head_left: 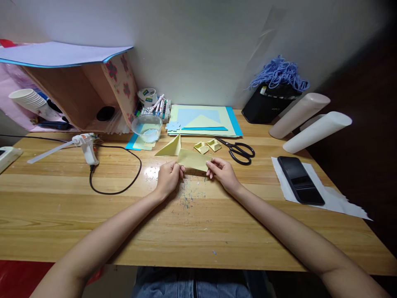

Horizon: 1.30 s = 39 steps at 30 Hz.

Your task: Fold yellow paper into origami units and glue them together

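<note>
A pale yellow paper piece [194,159] is held between my two hands above the middle of the table. My left hand [169,178] pinches its lower left corner, and my right hand [221,173] grips its right edge between thumb and fingers. Just behind it stands a folded yellow paper triangle [172,147]. Two small folded yellow pieces, one at the left [201,147] and one at the right [214,144], lie beyond the held paper. Black-handled scissors [242,152] rest to their right.
A glue gun [87,150] with a looping cord stands at the left. Behind are a plastic bowl [147,129], markers and stacked paper [232,120]. A phone [300,180] lies on white paper at the right, near two rolls [316,131] and a black holder [266,105].
</note>
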Motion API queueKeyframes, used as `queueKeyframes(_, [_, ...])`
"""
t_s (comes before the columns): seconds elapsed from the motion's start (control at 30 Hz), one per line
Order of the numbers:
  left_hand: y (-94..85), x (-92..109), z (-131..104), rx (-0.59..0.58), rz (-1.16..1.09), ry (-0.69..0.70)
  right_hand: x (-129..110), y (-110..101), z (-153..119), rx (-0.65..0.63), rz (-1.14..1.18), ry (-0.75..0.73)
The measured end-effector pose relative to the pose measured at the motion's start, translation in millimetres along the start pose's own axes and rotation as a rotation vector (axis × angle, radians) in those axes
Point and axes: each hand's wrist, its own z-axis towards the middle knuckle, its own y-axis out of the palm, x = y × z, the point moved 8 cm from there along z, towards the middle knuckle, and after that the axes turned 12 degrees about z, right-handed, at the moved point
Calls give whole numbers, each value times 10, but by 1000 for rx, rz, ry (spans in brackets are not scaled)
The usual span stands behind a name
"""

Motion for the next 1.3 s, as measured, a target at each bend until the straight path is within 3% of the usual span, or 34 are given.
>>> queueKeyframes(0.2, [11, -30, -3, -7, -7, -7, -40, -82, -7, 90, -48, -44])
queueKeyframes(0.37, [-10, 42, 13, 4, -13, 24, -121, -178, -16, 176, -78, -197])
queueKeyframes(0.53, [113, 115, 6, -168, -69, 46, -272, -198, -68, 224, -147, -390])
queueKeyframes(0.63, [199, 146, -29, -291, -43, 77, -323, -119, -107, 166, -220, -430])
queueKeyframes(0.73, [230, 155, -54, -337, 16, 111, -344, -23, -154, 89, -283, -435])
queueKeyframes(0.9, [222, 120, -35, -314, -55, 100, -337, 98, -199, -30, -320, -402])
queueKeyframes(1.1, [258, 44, 26, -344, -315, -16, -254, 201, -199, -169, -299, -340])
queueKeyframes(1.3, [179, -37, 71, -239, -538, -119, -204, 201, -169, -191, -197, -278])
